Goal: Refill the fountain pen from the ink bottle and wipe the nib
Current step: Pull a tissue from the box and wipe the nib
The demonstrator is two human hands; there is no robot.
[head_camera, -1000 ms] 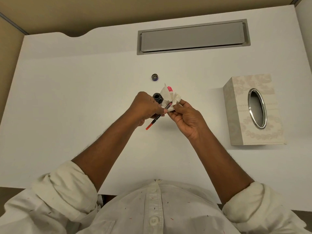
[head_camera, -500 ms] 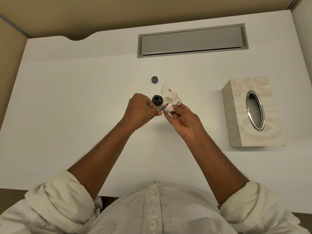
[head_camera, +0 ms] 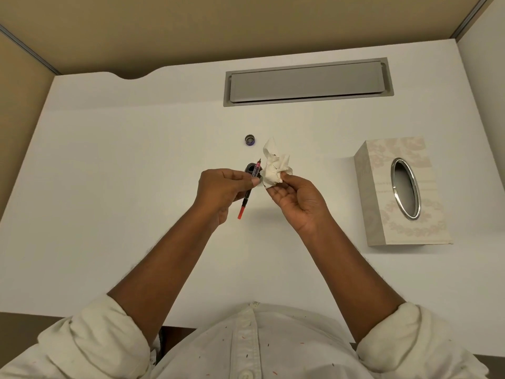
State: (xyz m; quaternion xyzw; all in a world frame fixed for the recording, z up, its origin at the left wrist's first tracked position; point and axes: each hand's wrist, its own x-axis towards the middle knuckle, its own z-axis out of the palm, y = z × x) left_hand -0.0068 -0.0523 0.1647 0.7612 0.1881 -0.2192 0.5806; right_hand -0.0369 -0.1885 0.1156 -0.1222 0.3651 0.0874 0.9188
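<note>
Left hand (head_camera: pixel 224 187) pinches a fountain pen (head_camera: pixel 249 189) between thumb and fingers, nib pointing up and away, its red end hanging down toward the person. Right hand (head_camera: pixel 296 199) sits half open, palm up, thumb and fingertips gripping a crumpled tissue (head_camera: pixel 274 168) just beside the nib, apart from it. An open ink bottle (head_camera: pixel 250 169) stands on the white desk (head_camera: pixel 109 187) directly behind the pen; its cap (head_camera: pixel 250 139) lies farther back. A tissue box (head_camera: pixel 401 192) rests to the right. Risk: with the bottle uncapped and so close, a knuckle or the pen could tip it and spill ink. A wet nib could also drip or smear the fingers.
</note>
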